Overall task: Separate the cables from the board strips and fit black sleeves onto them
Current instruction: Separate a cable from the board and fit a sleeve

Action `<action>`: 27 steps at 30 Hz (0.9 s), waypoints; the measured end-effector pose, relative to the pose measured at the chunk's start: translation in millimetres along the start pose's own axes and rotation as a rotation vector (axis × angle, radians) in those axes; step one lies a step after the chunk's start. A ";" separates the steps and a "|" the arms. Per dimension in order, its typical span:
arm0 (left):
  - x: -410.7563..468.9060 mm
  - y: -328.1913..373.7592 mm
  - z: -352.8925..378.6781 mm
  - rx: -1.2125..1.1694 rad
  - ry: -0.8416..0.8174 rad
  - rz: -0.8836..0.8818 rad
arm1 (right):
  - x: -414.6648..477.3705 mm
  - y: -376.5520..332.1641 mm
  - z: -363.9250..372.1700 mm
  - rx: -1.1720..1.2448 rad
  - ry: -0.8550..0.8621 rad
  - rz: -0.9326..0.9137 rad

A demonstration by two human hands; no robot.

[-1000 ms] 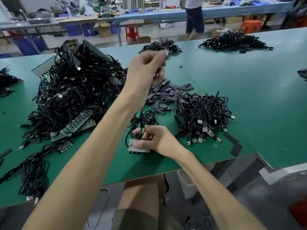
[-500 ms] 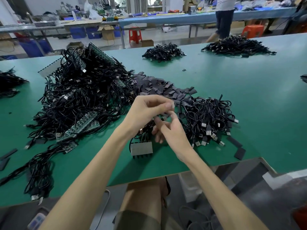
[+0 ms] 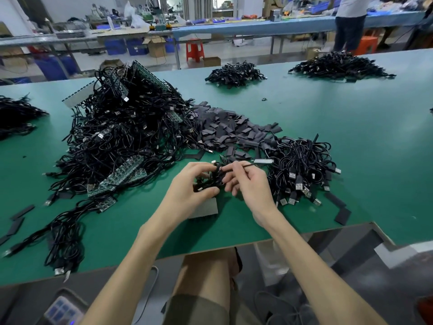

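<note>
My left hand (image 3: pixel 187 192) and right hand (image 3: pixel 251 187) meet just above the near edge of the green surface (image 3: pixel 351 127), both busy with one black cable (image 3: pixel 216 178). The left fingers (image 3: pixel 207 190) are curled round the cable's small bunched coil, thumb pressed against it from below. The right fingers (image 3: pixel 230 169) pinch the straight end of the same cable, and its metal plug (image 3: pixel 263 161) sticks out to the right past my fingertips. Just under my left hand a grey board strip (image 3: pixel 206 208) lies flat on the surface, partly hidden by my palm. To the left rises the big tangle of cables (image 3: pixel 126 132), with green board strips (image 3: pixel 124 172) poking out of its near side. Beyond my hands the black sleeves (image 3: pixel 229 132) lie in a loose flat heap, touching the tangle on one side and a smaller pile of coiled cables (image 3: pixel 302 167) on the other. That pile sits just beside my right hand, plugs toward me. A few stray sleeves (image 3: pixel 342 215) lie near the surface's right corner.
</note>
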State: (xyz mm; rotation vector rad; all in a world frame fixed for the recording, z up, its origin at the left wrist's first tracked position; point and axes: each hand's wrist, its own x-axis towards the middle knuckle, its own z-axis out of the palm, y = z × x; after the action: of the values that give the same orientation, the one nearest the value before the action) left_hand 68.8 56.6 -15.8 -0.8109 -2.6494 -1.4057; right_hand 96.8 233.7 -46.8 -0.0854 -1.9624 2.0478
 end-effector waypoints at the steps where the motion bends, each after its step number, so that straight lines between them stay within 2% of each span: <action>1: -1.6 -1.7 0.5 0.015 0.024 -0.016 | -0.3 -0.2 -0.9 0.020 0.021 0.003; 6: -6.7 -9.1 -4.2 0.028 0.012 -0.055 | -2.1 1.3 -5.3 0.026 0.144 -0.018; 13: -10.6 -16.8 -14.9 -0.064 -0.135 -0.073 | -3.0 0.6 -6.8 0.048 0.190 -0.019; 19: -17.0 -26.8 -18.6 -0.140 -0.039 -0.096 | -0.9 -0.1 -7.5 0.007 0.220 -0.020; 22: -19.7 -27.7 -20.4 -0.065 0.001 -0.076 | -1.8 -3.2 -7.3 0.102 0.183 -0.028; 27: -22.6 -29.0 -15.4 0.082 0.205 -0.065 | -4.7 -5.1 -7.0 0.194 0.213 -0.021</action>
State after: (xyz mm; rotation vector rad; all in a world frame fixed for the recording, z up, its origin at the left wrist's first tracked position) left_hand 71.7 21.8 -34.9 -0.5456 -2.5772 -1.3054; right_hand 103.9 239.4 -42.9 -0.2292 -1.6263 2.1077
